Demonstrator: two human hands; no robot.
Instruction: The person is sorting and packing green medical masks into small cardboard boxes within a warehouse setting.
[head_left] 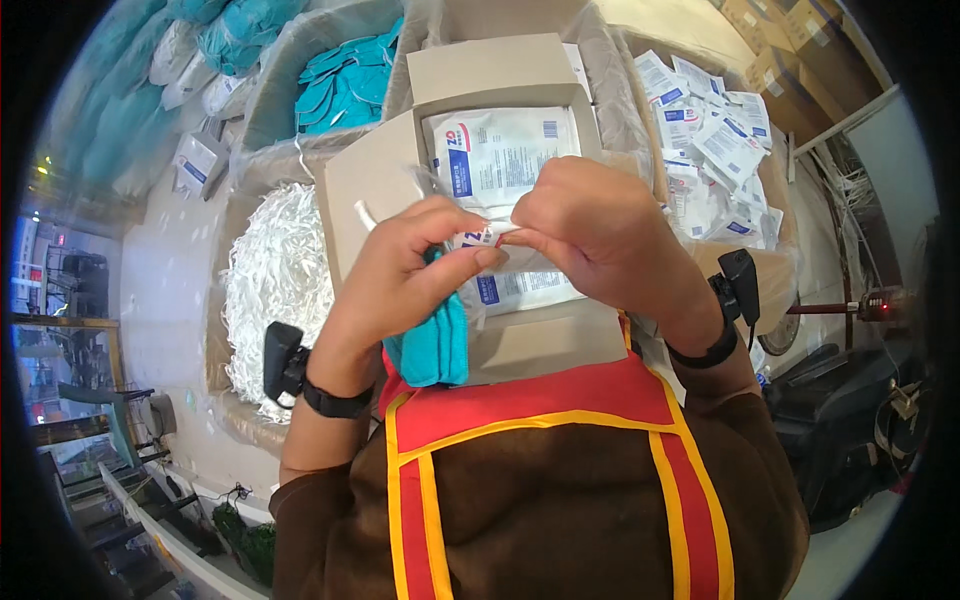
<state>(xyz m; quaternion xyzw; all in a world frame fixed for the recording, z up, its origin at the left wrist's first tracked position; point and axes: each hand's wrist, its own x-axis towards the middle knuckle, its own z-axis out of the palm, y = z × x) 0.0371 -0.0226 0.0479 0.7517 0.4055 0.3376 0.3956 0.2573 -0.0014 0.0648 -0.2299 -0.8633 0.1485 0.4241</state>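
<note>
Both hands meet above an open cardboard box (490, 75) in front of my body. My left hand (415, 262) is closed, pinching the edge of a small white printed plastic packet (478, 238) between thumb and fingers. A stack of teal folded fabric pieces (432, 345) hangs beneath that hand, apparently held by it too, with a white strap end (365, 215) sticking out beside it. My right hand (600, 225) is closed in a pinch on the packet's other side. Larger flat white printed packets (515, 145) lie in the box under my hands.
A bin of white straps (275, 290) stands at left, a lined bin of teal pieces (345, 80) behind. At right, another box holds many loose white packets (715, 145). Brown cartons (795, 85) are stacked far right; a black chair (850, 430) stands near right.
</note>
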